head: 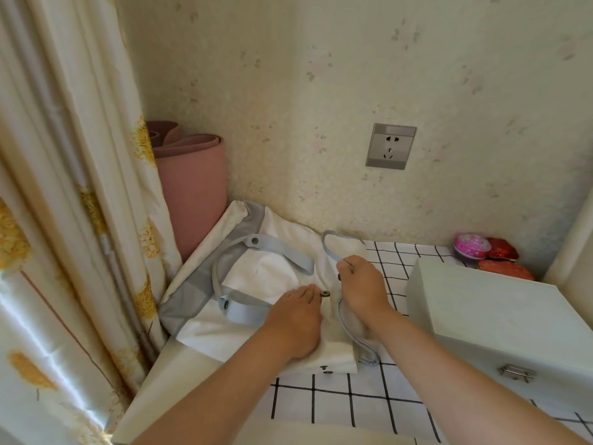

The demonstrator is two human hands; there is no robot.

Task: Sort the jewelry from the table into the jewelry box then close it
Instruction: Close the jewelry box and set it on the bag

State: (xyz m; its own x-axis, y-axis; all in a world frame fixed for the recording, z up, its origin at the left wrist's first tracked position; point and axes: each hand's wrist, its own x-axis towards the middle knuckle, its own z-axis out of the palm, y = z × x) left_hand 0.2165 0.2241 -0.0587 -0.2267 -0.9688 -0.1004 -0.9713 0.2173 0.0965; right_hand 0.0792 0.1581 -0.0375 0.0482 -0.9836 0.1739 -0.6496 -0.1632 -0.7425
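The left hand [295, 319] lies palm down on a white and grey fabric bag [256, 274], fingers extended and grasping nothing; its fingertips reach a small dark round snap [325, 294]. Whether they touch the snap cannot be told. The right hand [361, 290] is just beside it, fingers curled around a pale blue strap [330, 248] of the bag; the strap loops up behind the hand and runs down again below the wrist.

The bag rests on the left part of the table [337, 403], which carries a white cloth with a black grid, and its far end lies against the wall.

The jewelry box [500, 319], white, stands on the right side of the table, apart from both hands, with its lid down. A metal latch [516, 372] shows on its near face.

Behind the box, in the corner, lie a pink round container [471, 247] and red packets [502, 248]. A wall socket [390, 146] sits above the table. A rolled pink mat [192, 187] stands upright left of the bag, beside a patterned curtain [64, 187].
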